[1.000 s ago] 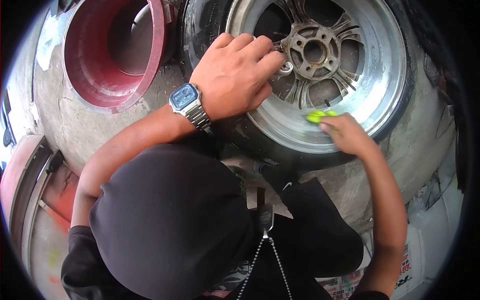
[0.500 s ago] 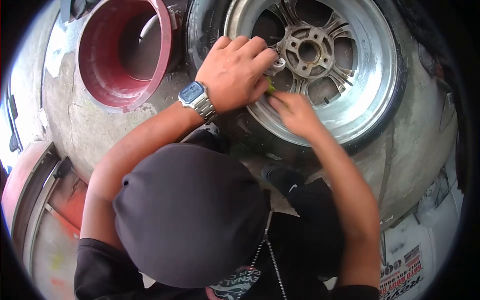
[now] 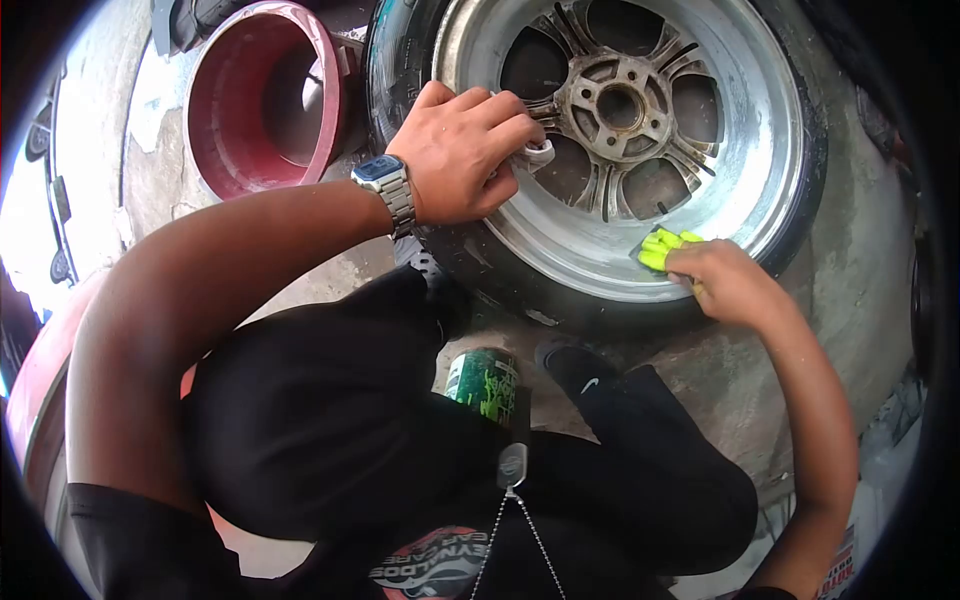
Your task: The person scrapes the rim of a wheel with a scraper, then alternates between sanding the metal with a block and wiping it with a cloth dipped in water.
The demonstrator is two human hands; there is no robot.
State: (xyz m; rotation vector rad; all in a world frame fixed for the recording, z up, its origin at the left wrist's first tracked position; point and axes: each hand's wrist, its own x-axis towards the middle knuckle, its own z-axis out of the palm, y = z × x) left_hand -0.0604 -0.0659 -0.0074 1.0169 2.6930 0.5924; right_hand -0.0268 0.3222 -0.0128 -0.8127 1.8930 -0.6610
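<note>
A bare metal wheel rim (image 3: 603,272) lies flat, seen from its hollow side, with a black tire (image 3: 800,200) around it. My left hand (image 3: 462,150), wearing a wristwatch (image 3: 380,178), is curled over the rim's left edge. A whitish curled piece (image 3: 538,154) shows at its fingertips. My right hand (image 3: 728,282) is closed on a lumpy yellow-green scrubber (image 3: 662,246) with a dark edge, against the inner wall at the near right. Below the fist a thin yellowish end sticks out. Dirt covers the spokes and hub (image 3: 620,105).
A red, hollow wheel-like drum (image 3: 330,140) stands left of the tire. A can (image 3: 482,382) with green drips sits between the person's legs. A foot in a dark shoe (image 3: 575,365) rests close to the tire. Concrete floor (image 3: 745,370) surrounds the wheel.
My right hand has moved right with the yellow-green scrubber, from beside my left hand to the near right wall. My left hand stays on the rim. The head has shifted left, uncovering the can.
</note>
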